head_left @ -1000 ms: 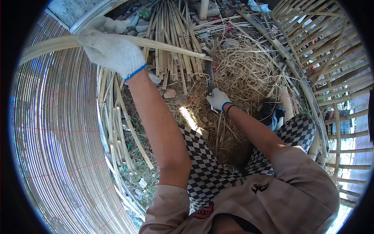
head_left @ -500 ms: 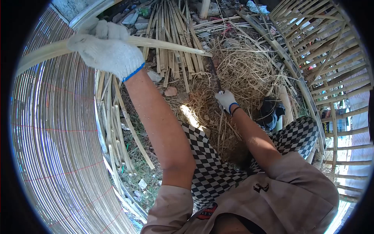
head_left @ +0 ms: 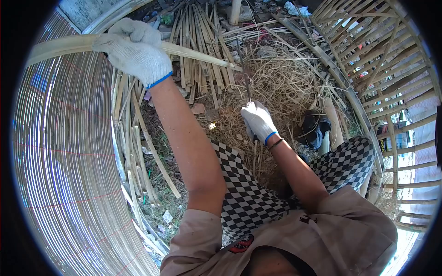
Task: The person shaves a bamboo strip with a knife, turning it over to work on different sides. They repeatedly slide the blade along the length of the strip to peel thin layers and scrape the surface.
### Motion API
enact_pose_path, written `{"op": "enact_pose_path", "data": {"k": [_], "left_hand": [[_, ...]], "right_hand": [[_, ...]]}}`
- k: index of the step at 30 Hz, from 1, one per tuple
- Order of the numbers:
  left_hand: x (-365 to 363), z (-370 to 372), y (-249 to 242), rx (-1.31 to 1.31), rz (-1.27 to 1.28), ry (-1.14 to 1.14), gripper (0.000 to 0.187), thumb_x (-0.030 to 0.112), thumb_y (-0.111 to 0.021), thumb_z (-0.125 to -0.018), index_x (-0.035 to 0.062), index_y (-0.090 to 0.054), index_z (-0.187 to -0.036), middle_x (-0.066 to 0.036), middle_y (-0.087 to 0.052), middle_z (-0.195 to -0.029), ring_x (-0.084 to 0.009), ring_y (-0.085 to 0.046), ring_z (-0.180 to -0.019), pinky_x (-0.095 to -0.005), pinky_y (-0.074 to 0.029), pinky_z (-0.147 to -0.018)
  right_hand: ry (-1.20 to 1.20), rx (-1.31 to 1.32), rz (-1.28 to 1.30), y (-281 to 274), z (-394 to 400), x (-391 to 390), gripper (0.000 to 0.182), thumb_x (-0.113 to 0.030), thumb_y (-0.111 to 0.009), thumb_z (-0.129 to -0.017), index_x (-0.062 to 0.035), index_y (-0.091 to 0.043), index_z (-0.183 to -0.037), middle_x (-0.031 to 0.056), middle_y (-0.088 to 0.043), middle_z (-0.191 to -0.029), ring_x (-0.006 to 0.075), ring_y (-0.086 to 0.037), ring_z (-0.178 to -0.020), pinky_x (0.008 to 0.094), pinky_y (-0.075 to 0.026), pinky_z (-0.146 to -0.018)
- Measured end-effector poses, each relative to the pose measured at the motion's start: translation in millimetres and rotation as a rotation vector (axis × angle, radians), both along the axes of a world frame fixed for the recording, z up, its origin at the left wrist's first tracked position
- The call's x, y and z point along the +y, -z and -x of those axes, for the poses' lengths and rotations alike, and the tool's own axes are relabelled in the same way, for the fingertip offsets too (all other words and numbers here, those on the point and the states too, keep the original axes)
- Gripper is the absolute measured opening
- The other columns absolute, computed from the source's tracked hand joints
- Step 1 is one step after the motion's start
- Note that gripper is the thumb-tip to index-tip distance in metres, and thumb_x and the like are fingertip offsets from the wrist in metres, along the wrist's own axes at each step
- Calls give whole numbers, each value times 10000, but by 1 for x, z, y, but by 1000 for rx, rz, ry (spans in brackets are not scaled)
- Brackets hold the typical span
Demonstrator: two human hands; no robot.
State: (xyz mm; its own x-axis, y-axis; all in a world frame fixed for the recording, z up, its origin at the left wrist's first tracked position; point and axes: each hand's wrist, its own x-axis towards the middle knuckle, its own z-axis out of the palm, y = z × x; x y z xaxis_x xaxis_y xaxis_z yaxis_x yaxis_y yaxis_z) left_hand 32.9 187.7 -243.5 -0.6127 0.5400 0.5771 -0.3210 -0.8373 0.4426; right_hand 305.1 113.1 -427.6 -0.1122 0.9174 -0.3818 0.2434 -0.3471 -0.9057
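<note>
My left hand (head_left: 136,53), in a white knitted glove with a blue cuff, is closed around a pale bamboo strip (head_left: 198,54). The strip runs from the far left, through my fist, to an end at the upper middle. My right hand (head_left: 258,120), gloved the same way, grips a long dark knife (head_left: 246,76) by its handle, which my fingers hide. Its narrow blade points up and away from me and crosses close by the strip's end. Below it lies a heap of fibrous bamboo shavings (head_left: 287,76).
Split bamboo strips (head_left: 195,46) lie piled ahead, and more strips (head_left: 142,147) lie on the left. A slatted bamboo screen (head_left: 69,152) curves along my left side; a bamboo lattice (head_left: 391,78) stands on the right. A black bag (head_left: 317,130) sits near my right knee.
My right hand has moved up and to the left, bringing the knife blade across near the strip's end. My left hand and the strip have shifted slightly to the right.
</note>
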Motion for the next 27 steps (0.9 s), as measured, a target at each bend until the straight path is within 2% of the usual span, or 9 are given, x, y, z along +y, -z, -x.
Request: {"op": "enact_pose_path", "data": {"k": [2, 5, 12, 14, 17, 20, 24, 26, 27], "left_hand": [[-1, -8, -7, -49, 66, -91, 523, 695, -415, -1031, 253, -579, -804, 82, -389, -640, -57, -303, -484, -240, -230, -405], [3, 2, -1, 119, -146, 302, 625, 759, -375, -1004, 215, -516, -729, 64, -340, -597, -75, -276, -466, -252, -210, -394], [-1, -27, -17, 123, -92, 282, 715, 843, -316, -951, 201, -408, -648, 51, -253, -563, -94, -197, -449, -253, -140, -381], [-1, -21, -19, 179, -179, 465, 729, 859, -314, -936, 199, -365, -631, 55, -237, -554, -92, -182, -448, -255, -129, -378], [-3, -22, -18, 177, -122, 360, 743, 896, -352, -879, 200, -346, -618, 58, -245, -537, -86, -204, -431, -244, -176, -353], [-5, -26, -19, 99, -63, 266, 750, 920, -385, -831, 201, -364, -619, 58, -288, -524, -78, -242, -411, -241, -207, -334], [-7, -15, -18, 233, -96, 300, 743, 908, -441, -840, 214, -357, -590, 50, -280, -509, -91, -233, -416, -267, -170, -362], [-12, -6, -17, 256, -97, 321, 736, 893, -484, -842, 225, -335, -572, 47, -264, -499, -94, -223, -420, -277, -154, -374], [-9, 0, -17, 258, -142, 381, 732, 880, -511, -842, 229, -319, -567, 48, -258, -494, -89, -219, -417, -278, -152, -371]], "right_hand": [[-167, -213, 79, -7, 10, 9, 363, -340, -684, -969, -19, -580, -1103, 67, -611, -740, 140, -562, -532, 326, -469, -524], [18, -197, -518, 3, 35, 10, 526, -409, -721, -944, 48, -554, -1144, 108, -658, -732, 183, -640, -615, 372, -527, -613], [-44, 15, -175, -6, 42, 21, 504, -321, -714, -905, 44, -567, -1220, 127, -692, -795, 191, -688, -691, 358, -552, -644], [-74, -82, -261, -12, 42, 31, 476, -266, -689, -868, 35, -580, -1221, 174, -711, -874, 267, -712, -761, 390, -564, -709], [-88, -127, -425, -11, 42, 37, 464, -228, -679, -849, 13, -594, -1236, 219, -718, -951, 351, -724, -859, 419, -568, -800], [-123, -183, -495, 0, 41, 47, 498, -271, -702, -851, 33, -600, -1233, 173, -708, -876, 232, -716, -774, 380, -563, -702], [-74, -324, -339, 57, 32, 82, 246, -198, -661, -855, -8, -686, -1008, 153, -714, -773, 268, -720, -731, 383, -565, -683], [-194, -98, 112, 84, 19, 103, 245, -197, -654, -817, 23, -720, -904, 209, -728, -771, 330, -748, -781, 461, -578, -723], [-230, -217, -16, 93, 19, 111, 247, -208, -655, -818, 22, -719, -883, 200, -730, -741, 327, -747, -732, 470, -579, -697]]}}
